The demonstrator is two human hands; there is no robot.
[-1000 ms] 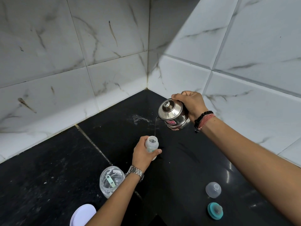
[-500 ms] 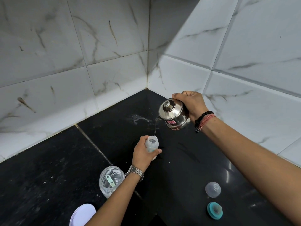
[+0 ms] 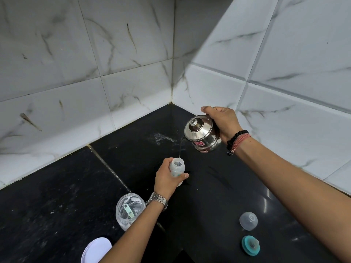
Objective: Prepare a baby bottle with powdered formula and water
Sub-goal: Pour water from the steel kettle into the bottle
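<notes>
The black counter (image 3: pixel 62 202) lies under both hands. The right hand (image 3: pixel 223 121) grips a tilted steel kettle (image 3: pixel 202 132), a thin stream falling into the open bottle (image 3: pixel 177 168) held upright by the left hand (image 3: pixel 167 180). Behind the left wrist stands a clear jar (image 3: pixel 129 210), perhaps holding a scoop; under the right forearm lie a clear cap (image 3: pixel 248 221) and teal ring (image 3: pixel 250 245)

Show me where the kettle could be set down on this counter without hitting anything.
Bare black counter lies left of the jar, up to the left wall. Another free patch lies between the bottle and the clear cap, under the right hand and kettle. The near edge is crowded: jar, white lid, cap, teal ring.
</notes>
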